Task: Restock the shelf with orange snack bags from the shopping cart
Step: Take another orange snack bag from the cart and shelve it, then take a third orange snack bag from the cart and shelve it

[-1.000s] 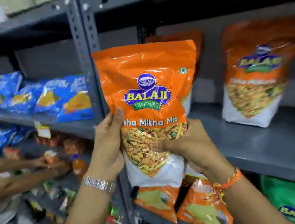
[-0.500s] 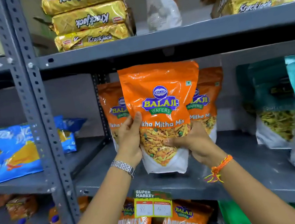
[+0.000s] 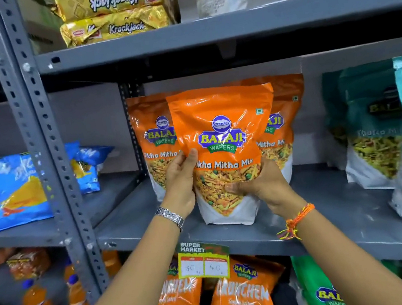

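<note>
An orange Balaji Tikha Mitha Mix bag (image 3: 222, 127) stands upright with its white base on the grey middle shelf (image 3: 336, 204). My left hand (image 3: 181, 182) grips its left edge, thumb on the front. My right hand (image 3: 263, 181) holds its lower right side. Behind it stand two more orange bags of the same kind, one to the left (image 3: 154, 133) and one to the right (image 3: 288, 121). The shopping cart is out of view.
Teal snack bags (image 3: 376, 128) fill the shelf's right side. Gold Krackjack packs (image 3: 115, 9) lie on the shelf above. A grey upright post (image 3: 33, 143) divides off blue bags (image 3: 14, 189) at left. A price tag (image 3: 203, 261) and orange bags (image 3: 240, 300) sit below.
The held bag has moved forward and down onto the middle shelf, in front of the two orange bags. The view has lifted off the cart and lower shelves.
</note>
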Available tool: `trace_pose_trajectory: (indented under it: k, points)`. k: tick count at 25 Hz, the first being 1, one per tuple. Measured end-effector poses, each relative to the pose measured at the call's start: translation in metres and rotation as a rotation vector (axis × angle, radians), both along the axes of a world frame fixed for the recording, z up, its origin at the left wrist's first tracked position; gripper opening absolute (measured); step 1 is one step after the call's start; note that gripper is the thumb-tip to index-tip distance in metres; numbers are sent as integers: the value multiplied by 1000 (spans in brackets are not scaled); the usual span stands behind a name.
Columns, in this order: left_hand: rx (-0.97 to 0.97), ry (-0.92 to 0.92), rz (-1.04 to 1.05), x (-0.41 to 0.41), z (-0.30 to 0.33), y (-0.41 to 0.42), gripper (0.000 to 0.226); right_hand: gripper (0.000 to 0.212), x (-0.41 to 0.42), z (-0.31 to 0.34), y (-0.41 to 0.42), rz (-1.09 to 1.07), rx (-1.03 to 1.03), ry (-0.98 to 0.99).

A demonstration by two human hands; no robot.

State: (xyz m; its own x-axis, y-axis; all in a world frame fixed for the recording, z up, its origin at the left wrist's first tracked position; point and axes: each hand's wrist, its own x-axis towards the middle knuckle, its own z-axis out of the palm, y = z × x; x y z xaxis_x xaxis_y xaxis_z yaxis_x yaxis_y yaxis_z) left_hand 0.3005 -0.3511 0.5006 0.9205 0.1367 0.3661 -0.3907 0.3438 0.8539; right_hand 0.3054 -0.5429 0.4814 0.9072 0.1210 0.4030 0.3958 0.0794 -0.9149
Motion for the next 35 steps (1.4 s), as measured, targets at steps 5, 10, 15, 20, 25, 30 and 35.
trace_pose_trajectory:
  k: [5,10,15,20,25,30,35]
  points:
    - [-29,-47,27,-22,-5,32,35,107,-25,8,-3,-243,-38,-140]
    - [-147,-117,135,-78,-22,88,33,120,-71,8,27,-614,-89,-456]
    - [-213,-83,328,-144,-53,146,30,99,-122,-22,107,-401,-48,-557]
    - [-284,41,581,-228,-124,220,29,85,-163,-95,205,64,-194,-433]
    - [-438,425,855,-316,-248,278,20,78,-191,-207,300,445,-542,-286]
    - [-523,886,1026,-396,-390,304,23,73,-224,-339,369,860,-1105,-194]
    - [-271,1265,941,-431,-498,312,45,57,-256,-431,396,1286,-1568,-91]
